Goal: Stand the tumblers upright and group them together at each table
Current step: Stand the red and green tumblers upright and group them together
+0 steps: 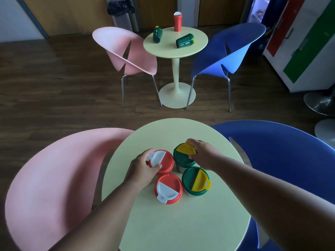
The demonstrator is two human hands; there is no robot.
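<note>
- Fingers of the left hand (143,169) are curling round the lid rim of the far red tumbler (162,161), thumb pressing its white flap.
- Right hand (203,153) is gripping the far green tumbler (183,156) from above, fingers spread over its yellow-flapped lid.
- Four tumblers are standing upright, clustered on the near table (163,223): two red, two green.
- Three are sitting on the far table (174,49): two green lying down, one red upright.
</note>
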